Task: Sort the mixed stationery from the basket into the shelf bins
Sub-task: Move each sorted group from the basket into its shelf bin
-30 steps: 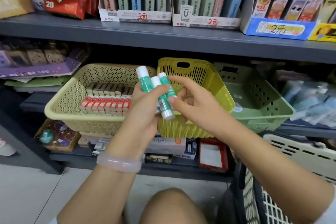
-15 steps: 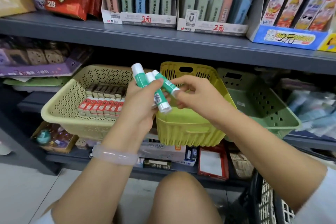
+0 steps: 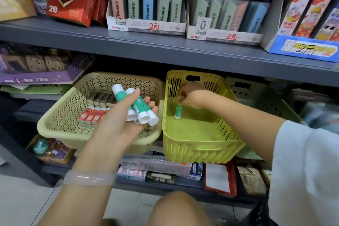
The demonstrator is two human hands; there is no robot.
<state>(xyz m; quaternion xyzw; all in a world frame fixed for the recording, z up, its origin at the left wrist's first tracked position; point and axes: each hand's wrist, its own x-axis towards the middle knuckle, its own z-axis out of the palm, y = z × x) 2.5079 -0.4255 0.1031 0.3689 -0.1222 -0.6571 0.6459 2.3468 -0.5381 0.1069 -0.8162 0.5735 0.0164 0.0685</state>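
Note:
My left hand (image 3: pixel 117 121) holds a bunch of green-and-white glue sticks (image 3: pixel 136 105) in its palm, thumb across them, over the beige perforated bin (image 3: pixel 60 115). My right hand (image 3: pixel 192 95) reaches into the yellow slotted bin (image 3: pixel 198 145) and pinches one glue stick (image 3: pixel 178 111) upright by its top, its lower end near the bin's floor. The yellow bin otherwise looks bare inside.
The beige bin holds rows of small red and brown boxes (image 3: pixel 95 110). A green bin (image 3: pixel 264 101) stands to the right of the yellow one. The grey shelf (image 3: pixel 165 49) above carries display boxes; more boxes sit on the lower shelf (image 3: pixel 165 172). My knee (image 3: pixel 176 207) is below.
My right hand took one glue stick from the bunch and moved it right and down into the yellow bin. My left hand lowered and turned palm up with the remaining sticks.

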